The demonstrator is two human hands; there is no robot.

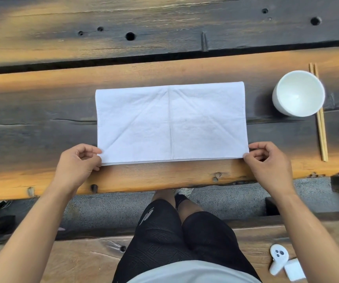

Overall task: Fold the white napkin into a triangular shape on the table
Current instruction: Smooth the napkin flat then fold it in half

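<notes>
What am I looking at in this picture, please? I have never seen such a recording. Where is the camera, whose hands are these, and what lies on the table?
There is no machine here. A person wears one camera on the head, and it looks down at their own two bare hands. On the wooden table lies a white napkin, folded into a rectangle with crease lines across it. The left hand pinches its near left corner, and the right hand pinches its near right corner. To the right stand a white bowl and a pair of chopsticks beside it. Below, on the bench, lies a white controller.
</notes>
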